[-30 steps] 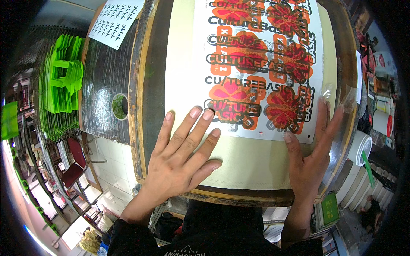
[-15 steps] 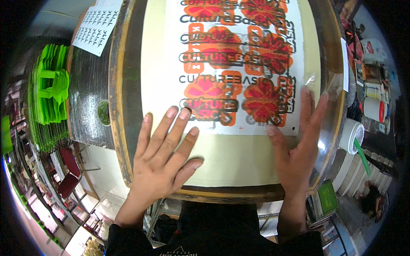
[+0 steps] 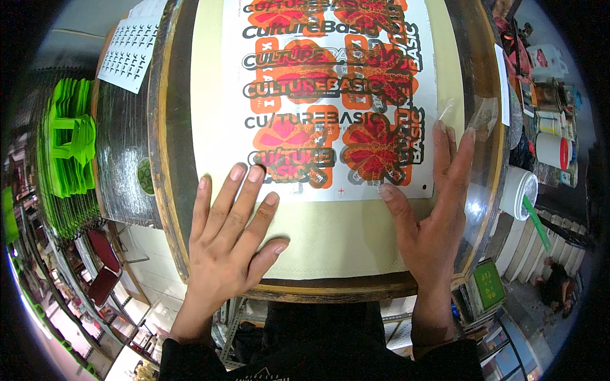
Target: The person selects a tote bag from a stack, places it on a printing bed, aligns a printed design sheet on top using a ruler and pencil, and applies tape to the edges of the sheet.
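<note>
A white sheet (image 3: pixel 219 136) printed with red, orange and black lettering and flower designs lies flat on a pale yellow backing (image 3: pixel 337 238). My left hand (image 3: pixel 225 235) rests palm down with its fingers spread, its fingertips at the sheet's lower left part. At the lower right my right hand (image 3: pixel 435 216) is spread too. Its thumb touches the sheet's bottom edge and its fingers lie along the right margin. A clear, shiny film (image 3: pixel 486 117) shows beside those fingers and over the table edge. Neither hand grips anything.
The dark table has a worn wooden rim (image 3: pixel 343 289). To the left hang bright green frames (image 3: pixel 73 140), near a paper with small black prints (image 3: pixel 130 54). A white tub (image 3: pixel 520 190) with a green stick and several containers stand right. A person (image 3: pixel 556 289) is at the lower right.
The whole scene has shifted slightly left in the picture. My hands and the sheet keep about the same places relative to each other.
</note>
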The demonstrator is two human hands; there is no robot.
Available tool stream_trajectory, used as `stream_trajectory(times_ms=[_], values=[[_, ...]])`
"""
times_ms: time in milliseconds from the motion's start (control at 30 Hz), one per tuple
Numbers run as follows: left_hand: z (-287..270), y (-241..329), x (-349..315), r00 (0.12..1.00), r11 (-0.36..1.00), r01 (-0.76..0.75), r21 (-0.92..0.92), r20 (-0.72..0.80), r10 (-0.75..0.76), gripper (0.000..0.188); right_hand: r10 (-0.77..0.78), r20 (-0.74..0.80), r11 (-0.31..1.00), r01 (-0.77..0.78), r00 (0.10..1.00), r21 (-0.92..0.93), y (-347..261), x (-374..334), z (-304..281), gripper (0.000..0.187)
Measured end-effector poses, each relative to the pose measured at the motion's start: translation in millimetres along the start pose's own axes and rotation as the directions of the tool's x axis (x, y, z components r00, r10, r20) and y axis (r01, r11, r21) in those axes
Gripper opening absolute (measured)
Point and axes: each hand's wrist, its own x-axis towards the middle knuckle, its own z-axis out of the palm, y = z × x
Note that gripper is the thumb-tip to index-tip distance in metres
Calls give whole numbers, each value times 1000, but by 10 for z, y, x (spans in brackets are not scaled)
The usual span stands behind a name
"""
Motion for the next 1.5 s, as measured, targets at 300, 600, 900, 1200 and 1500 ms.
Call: stream_trajectory(times_ms=[300,600,900,1200,1500], values=[[5,-4,0,1000,1000,1,25,2,-1,58,8,-18,1000,-7,1000,16,-32,2,-21,103],[13,2,-11,1000,999,13,37,7,-14,59,-1,-2,1000,1,1000,0,0,3,-9,105],[8,-3,-7,1000,1000,7,30,-3,-7,59,9,-2,1000,-9,1000,11,5,-8,2,102],[-5,-12,2,1000,1000,-16,5,-9,16,56,38,28,999,-38,999,1,-28,18,-37,104],[-3,-1,2,1000,1000,-1,12,-9,1,55,22,-3,999,-22,1000,34,-46,3,-30,102]])
